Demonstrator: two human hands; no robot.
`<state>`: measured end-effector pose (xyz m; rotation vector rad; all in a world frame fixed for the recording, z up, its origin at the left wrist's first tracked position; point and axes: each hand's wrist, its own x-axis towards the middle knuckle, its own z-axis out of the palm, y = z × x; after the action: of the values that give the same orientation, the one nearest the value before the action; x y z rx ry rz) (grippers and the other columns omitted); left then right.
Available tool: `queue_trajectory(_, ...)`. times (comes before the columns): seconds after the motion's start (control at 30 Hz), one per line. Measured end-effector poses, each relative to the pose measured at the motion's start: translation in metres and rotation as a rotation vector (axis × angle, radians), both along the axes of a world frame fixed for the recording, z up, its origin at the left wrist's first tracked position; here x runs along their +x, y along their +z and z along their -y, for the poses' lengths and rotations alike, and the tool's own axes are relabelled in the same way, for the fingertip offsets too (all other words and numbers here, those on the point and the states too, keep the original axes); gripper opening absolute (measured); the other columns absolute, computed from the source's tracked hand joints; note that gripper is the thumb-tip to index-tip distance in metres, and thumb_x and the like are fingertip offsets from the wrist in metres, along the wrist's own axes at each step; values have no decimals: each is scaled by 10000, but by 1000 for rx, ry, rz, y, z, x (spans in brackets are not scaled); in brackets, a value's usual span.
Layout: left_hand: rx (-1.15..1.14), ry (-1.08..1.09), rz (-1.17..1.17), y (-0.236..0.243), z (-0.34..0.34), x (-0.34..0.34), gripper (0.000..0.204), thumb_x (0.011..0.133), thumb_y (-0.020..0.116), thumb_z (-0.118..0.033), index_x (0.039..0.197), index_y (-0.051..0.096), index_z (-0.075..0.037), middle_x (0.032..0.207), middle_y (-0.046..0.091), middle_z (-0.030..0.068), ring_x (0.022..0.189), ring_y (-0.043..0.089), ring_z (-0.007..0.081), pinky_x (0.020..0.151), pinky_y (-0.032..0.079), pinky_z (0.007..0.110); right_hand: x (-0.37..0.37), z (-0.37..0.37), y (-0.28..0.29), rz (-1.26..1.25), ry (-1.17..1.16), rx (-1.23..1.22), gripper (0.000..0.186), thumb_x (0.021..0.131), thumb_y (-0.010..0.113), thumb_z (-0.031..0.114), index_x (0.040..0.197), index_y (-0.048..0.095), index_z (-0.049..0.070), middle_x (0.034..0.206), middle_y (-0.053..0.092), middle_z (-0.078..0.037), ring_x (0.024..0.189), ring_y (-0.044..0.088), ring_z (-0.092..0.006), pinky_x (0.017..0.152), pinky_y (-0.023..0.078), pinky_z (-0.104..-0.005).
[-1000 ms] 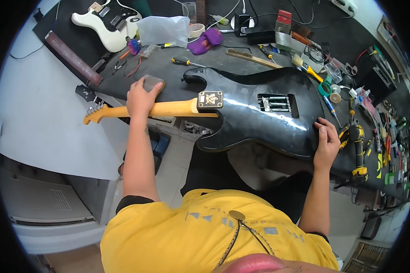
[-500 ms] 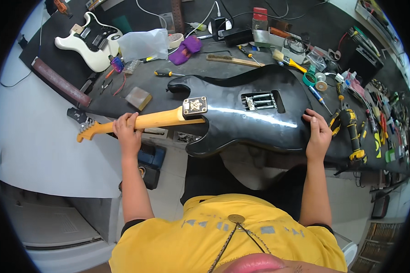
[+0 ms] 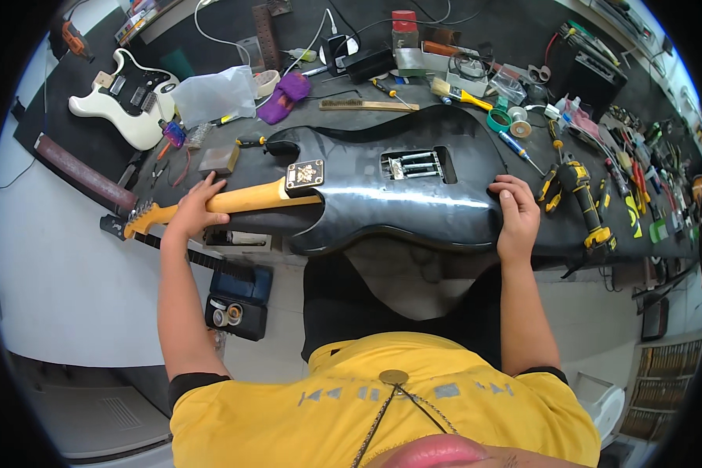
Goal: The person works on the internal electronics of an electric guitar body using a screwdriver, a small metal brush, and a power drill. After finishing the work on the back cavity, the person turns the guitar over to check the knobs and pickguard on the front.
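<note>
A black electric guitar point(image 3: 347, 214) lies back up across the front of the bench, its light wooden neck point(image 3: 249, 200) pointing left. A decorated neck plate point(image 3: 305, 175) covers the neck joint, and metal springs point(image 3: 415, 164) show in the open back cavity. My left hand point(image 3: 193, 209) rests across the neck, fingers stretched beyond its far side and thumb apart on the near side. At the body's right end, my right hand point(image 3: 516, 210) has its fingers bent over the edge, holding it. The guitar's front is hidden underneath.
A sanding block point(image 3: 219, 161) sits just beyond my left hand. Behind the guitar lie a wooden brush point(image 3: 369, 104), a purple cloth point(image 3: 283, 97) and a white guitar body point(image 3: 125, 105). A yellow-black power drill point(image 3: 586, 203) and several hand tools crowd the right. An open dark case point(image 3: 240, 304) stands below.
The guitar has shifted slightly left in view and sits lower against the bench. My left hand has gone from wrapping the neck to lying spread across it. My right hand keeps the body's end.
</note>
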<state>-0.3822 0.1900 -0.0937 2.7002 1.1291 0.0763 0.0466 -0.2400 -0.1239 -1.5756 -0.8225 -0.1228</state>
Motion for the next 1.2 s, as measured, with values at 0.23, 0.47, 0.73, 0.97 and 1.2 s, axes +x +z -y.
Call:
queue_trajectory(0.23, 25, 45, 115, 2, 12, 10, 872, 632, 910, -86, 1441, 585, -50, 1562, 511, 143, 1500, 377, 362, 1234, 322, 452, -1, 2, 0, 77, -8, -111, 150, 924, 635, 132, 972, 738, 34, 1155, 692, -106, 1103, 613, -274, 1000, 436, -362)
queue_trajectory(0.47, -37, 26, 332, 29, -7, 113, 483, 864, 744, -86, 1339, 659, -91, 1319, 660, 194, 1181, 645, 373, 1040, 505, 434, 23, 16, -32, -323, 137, 407, 290, 998, 523, 136, 1193, 651, -36, 1164, 657, -64, 1077, 596, -148, 971, 446, -290)
queue_trajectory(0.73, 617, -136, -260, 11, -73, 149, 225, 920, 696, -238, 1109, 700, -115, 1173, 715, 74, 1191, 626, 334, 938, 505, 568, 23, 17, -37, -218, 157, 356, 281, 1015, 541, 181, 1177, 635, -29, 1187, 615, -55, 1080, 541, -131, 988, 413, -280)
queue_trajectory(0.97, 102, 28, 692, 36, -83, 210, 253, 992, 655, -191, 1207, 644, -58, 1187, 705, 118, 1109, 690, 311, 884, 589, 464, 23, 17, -29, -68, 116, 275, 291, 1010, 543, 229, 1098, 642, -31, 1109, 617, -67, 1054, 551, -155, 974, 403, -275)
queue_trajectory(1.2, -514, -519, 781, 49, 164, 333, 268, 1048, 609, -109, 1265, 500, 3, 1152, 652, 112, 1028, 681, 173, 821, 636, 318, 23, 18, -30, -90, 65, 268, 269, 1007, 542, 200, 1086, 649, -33, 1112, 632, -78, 1066, 571, -172, 983, 414, -286)
